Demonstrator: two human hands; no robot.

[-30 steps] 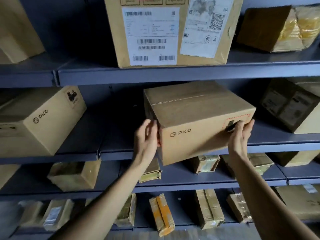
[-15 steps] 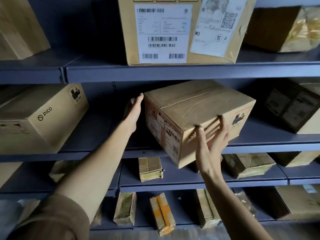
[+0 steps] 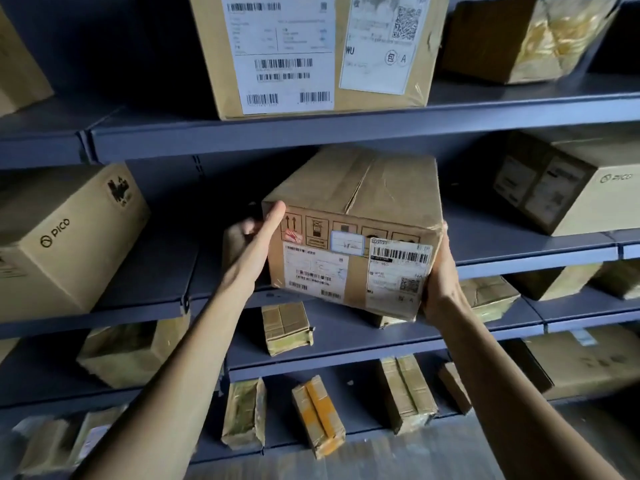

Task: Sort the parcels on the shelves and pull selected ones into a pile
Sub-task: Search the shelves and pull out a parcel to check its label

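While both hands hold the labelled cardboard box [image 3: 353, 237] tilted at the middle shelf [image 3: 519, 259] lip, label side out, this reads as the label-check step. Left hand [image 3: 254, 244] grips its left side, thumb on front. Right hand [image 3: 440, 282] clasps the lower right corner, fingers mostly hidden. Next, if selected: support underneath, pull clear.
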